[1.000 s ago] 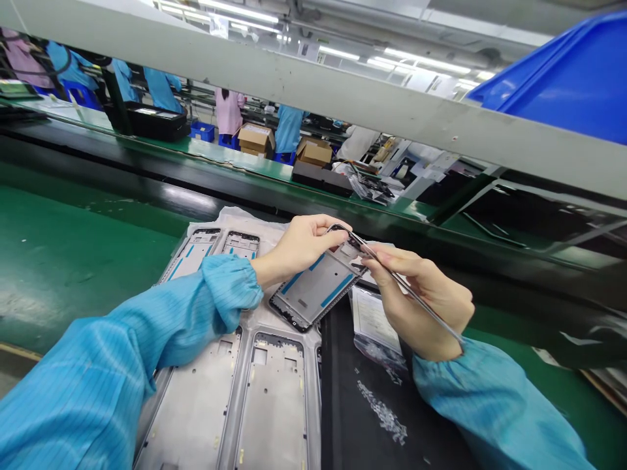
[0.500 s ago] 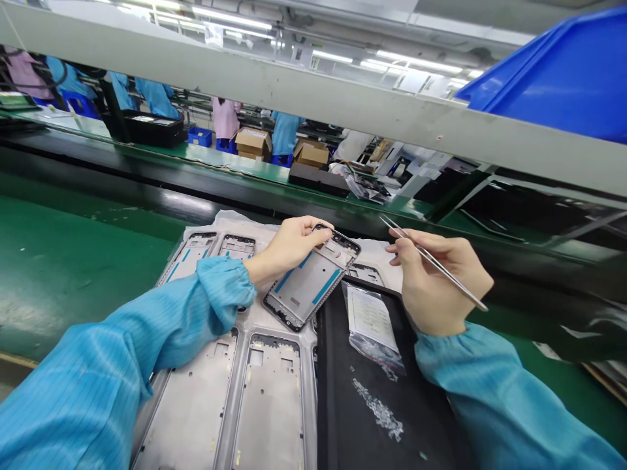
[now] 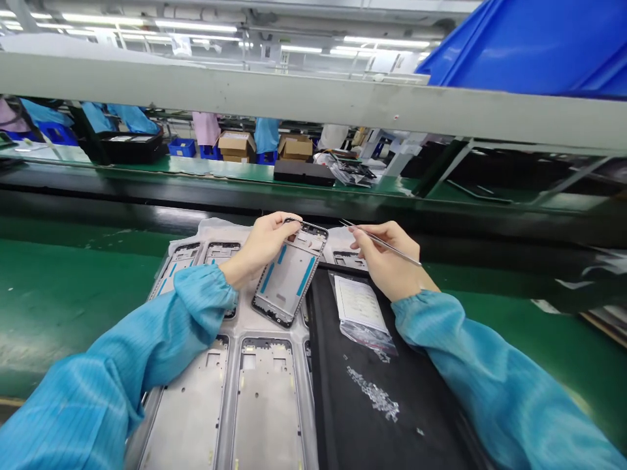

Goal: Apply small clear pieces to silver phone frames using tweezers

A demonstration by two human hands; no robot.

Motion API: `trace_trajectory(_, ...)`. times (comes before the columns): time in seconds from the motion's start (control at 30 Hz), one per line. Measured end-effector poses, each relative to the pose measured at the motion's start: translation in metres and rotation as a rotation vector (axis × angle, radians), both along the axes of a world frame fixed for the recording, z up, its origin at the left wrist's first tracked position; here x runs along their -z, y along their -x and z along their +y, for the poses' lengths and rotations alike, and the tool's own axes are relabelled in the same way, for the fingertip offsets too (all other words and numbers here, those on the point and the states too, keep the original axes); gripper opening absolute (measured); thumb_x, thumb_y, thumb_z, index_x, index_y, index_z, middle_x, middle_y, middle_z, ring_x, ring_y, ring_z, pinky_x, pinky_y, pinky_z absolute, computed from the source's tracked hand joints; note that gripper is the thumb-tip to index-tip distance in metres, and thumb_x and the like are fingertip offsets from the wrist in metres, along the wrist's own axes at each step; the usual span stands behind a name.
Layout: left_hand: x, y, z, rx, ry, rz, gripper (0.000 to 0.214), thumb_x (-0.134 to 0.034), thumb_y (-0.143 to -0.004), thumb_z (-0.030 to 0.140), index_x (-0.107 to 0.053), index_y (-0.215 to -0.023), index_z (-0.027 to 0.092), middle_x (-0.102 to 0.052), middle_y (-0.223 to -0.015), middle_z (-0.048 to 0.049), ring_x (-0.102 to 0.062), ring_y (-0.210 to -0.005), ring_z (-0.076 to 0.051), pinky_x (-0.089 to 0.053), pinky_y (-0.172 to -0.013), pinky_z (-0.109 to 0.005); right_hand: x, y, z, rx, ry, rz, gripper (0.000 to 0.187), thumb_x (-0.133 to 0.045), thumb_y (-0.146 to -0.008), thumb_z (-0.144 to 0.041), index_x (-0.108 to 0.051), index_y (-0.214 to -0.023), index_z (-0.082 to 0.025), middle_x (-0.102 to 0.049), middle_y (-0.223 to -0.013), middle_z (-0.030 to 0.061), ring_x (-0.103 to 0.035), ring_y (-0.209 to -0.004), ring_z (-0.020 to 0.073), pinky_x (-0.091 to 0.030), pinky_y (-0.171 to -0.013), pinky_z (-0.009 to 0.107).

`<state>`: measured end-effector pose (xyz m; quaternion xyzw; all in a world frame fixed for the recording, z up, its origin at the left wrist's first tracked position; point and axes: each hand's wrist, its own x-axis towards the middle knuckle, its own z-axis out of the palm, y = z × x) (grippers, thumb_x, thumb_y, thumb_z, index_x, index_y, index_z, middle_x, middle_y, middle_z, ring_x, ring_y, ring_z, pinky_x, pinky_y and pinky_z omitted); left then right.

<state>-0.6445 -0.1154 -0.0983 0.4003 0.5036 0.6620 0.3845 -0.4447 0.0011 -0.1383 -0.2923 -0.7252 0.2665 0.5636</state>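
My left hand (image 3: 267,241) grips the upper left corner of a phone frame (image 3: 289,277), a grey plate with blue strips along its sides, tilted above a clear plastic tray (image 3: 235,329). Closed round metal tweezers (image 3: 392,248), my right hand (image 3: 392,261) is just right of that frame, the tips pointing left towards its top edge. Whether the tips hold anything is too small to tell. More phone frames (image 3: 267,405) lie in the tray's slots. Under my right forearm, a black tray (image 3: 343,437) carries a pile of tiny clear parts (image 3: 377,395) and a labelled plastic bag (image 3: 362,307).
A green bench (image 3: 63,281) spreads out on both sides. Behind it runs a dark conveyor (image 3: 186,215), with a grey beam (image 3: 274,98) across above. A blue bin (image 3: 529,46) sits on the beam at upper right. Cardboard boxes (image 3: 238,145) and people in smocks are farther back.
My right hand with the tweezers has come left, closer to the top of the phone frame. My left hand keeps its grip. The whole view has shifted and levelled slightly.
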Motion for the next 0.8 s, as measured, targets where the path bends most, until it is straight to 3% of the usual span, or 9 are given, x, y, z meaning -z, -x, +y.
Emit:
trace_trajectory(0.3, 0.007, 0.028, 0.011, -0.159, -0.008, 0.014, 0.018, -0.070, -0.066, 0.028, -0.069, -0.080, 0.017, -0.067, -0.084, -0.0008, -0.057, -0.082, -0.016, -0.046, -0.082, -0.029, 0.005, -0.001, 0.005, -0.050, 0.035, -0.048, 0.033, -0.080, -0.087, -0.051, -0.066, -0.085, -0.021, -0.069, -0.073, 0.0017, -0.067, -0.061, 0.0180, -0.057, -0.056, 0.030)
trace_trajectory(0.5, 0.021, 0.047, 0.023, -0.238, 0.106, 0.135, 0.020, -0.064, -0.062, 0.034, -0.057, -0.073, 0.019, -0.061, -0.081, -0.0016, -0.056, -0.076, -0.017, -0.047, -0.076, -0.033, 0.011, 0.002, 0.007, -0.083, 0.066, -0.016, 0.031, -0.076, -0.086, -0.051, -0.063, -0.086, -0.023, -0.072, -0.080, 0.0029, -0.069, -0.065, 0.0197, -0.056, -0.056, 0.032)
trace_trajectory(0.67, 0.022, 0.051, 0.024, -0.264, 0.211, 0.433, 0.012, -0.055, -0.073, 0.032, -0.053, -0.076, 0.021, -0.062, -0.080, -0.0042, -0.058, -0.072, -0.020, -0.050, -0.073, -0.036, 0.013, 0.005, 0.009, -0.069, 0.052, -0.023, 0.029, -0.073, -0.086, -0.049, -0.061, -0.086, -0.023, -0.073, -0.085, 0.0039, -0.070, -0.064, 0.0206, -0.055, -0.059, 0.035)
trace_trajectory(0.8, 0.015, 0.058, 0.008, -0.208, 0.285, 0.883, 0.005, -0.054, -0.078, 0.021, -0.055, -0.073, 0.021, -0.064, -0.084, -0.0070, -0.061, -0.084, -0.024, -0.050, -0.084, -0.040, 0.014, 0.008, 0.011, -0.093, 0.061, -0.010, 0.028, -0.070, -0.086, -0.049, -0.058, -0.084, -0.023, -0.071, -0.081, 0.0030, -0.068, -0.062, 0.0204, -0.055, -0.059, 0.035)
